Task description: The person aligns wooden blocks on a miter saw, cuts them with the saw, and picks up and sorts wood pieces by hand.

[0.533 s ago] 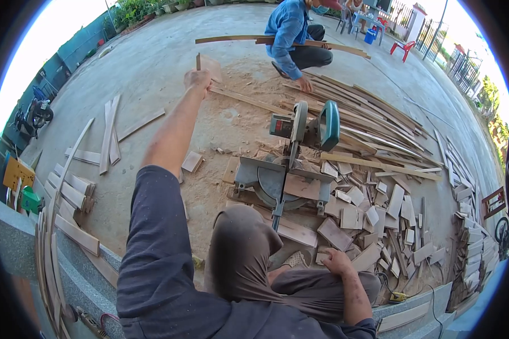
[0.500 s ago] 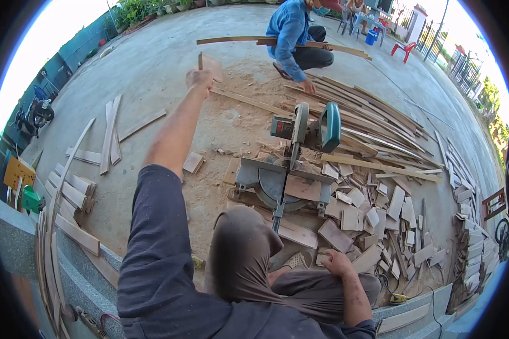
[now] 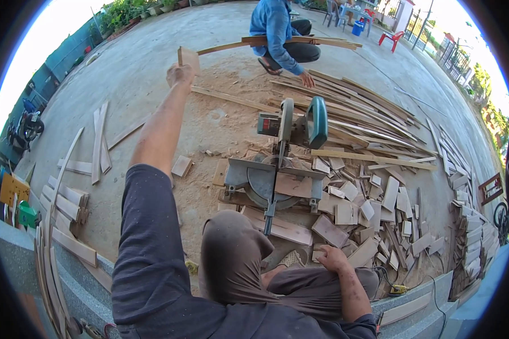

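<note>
My left arm stretches far forward and my left hand (image 3: 179,74) holds a small flat wood piece (image 3: 189,57) up in the air above the sawdust-covered ground. Low on the right, my right hand (image 3: 332,260) rests by my knee at the edge of a heap of short wood offcuts (image 3: 373,209), fingers loosely curled, nothing clearly in it. A mitre saw (image 3: 283,158) with a green blade guard stands on the ground straight ahead of me.
Another person in a blue shirt (image 3: 277,28) crouches at the back, holding a long plank (image 3: 277,40) and touching long wood strips (image 3: 356,113). Stacked boards (image 3: 68,203) lie left, more stacks (image 3: 469,237) right. A concrete kerb (image 3: 413,305) runs below me.
The left hand keeps the wood piece raised, shifted slightly. The right hand has stayed put.
</note>
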{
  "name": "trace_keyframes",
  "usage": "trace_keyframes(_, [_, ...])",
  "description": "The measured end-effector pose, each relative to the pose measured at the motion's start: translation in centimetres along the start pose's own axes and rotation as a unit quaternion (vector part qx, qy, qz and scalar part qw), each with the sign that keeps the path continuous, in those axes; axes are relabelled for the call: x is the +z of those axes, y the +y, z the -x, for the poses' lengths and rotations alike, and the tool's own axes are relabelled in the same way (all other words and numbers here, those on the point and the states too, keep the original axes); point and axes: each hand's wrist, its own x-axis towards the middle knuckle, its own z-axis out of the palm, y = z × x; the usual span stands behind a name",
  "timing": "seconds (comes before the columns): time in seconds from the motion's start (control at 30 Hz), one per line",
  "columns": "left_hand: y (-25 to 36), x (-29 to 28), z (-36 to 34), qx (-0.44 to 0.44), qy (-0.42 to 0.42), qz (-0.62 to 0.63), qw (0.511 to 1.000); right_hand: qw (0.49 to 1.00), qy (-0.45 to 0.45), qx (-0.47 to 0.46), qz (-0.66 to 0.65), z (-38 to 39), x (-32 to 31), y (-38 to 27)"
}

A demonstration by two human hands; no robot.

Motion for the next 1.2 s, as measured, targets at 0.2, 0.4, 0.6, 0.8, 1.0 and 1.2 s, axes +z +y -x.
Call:
trace_keyframes(0.2, [-0.9,-0.3,0.3,-0.014,-0.024,-0.003,1.0,1.0,-0.005,-0.001,0.003,-0.6,0.3,0.3])
trace_keyframes(0.4, [-0.5,-0.8,3.3,-0.069,-0.06,-0.016,0.996,1.0,-0.01,-0.004,0.0,-1.0,0.4,0.8])
trace_keyframes(0.6, [0.4,-1.1,5.4,-0.111,-0.094,0.069,0.987,1.0,-0.006,-0.002,0.003,-1.2,0.6,1.2])
trace_keyframes(0.8, [0.5,-1.0,6.6,-0.098,-0.098,0.07,0.988,1.0,-0.014,0.005,-0.015,-0.9,0.5,1.2])
trace_keyframes(1.0, [0.7,-1.2,6.3,-0.097,-0.124,0.056,0.986,1.0,0.018,-0.009,-0.017,-0.8,0.8,1.8])
trace_keyframes(1.2, [1.1,-1.7,5.8,-0.111,-0.116,0.047,0.986,1.0,0.011,-0.015,-0.022,-0.9,0.5,1.3])
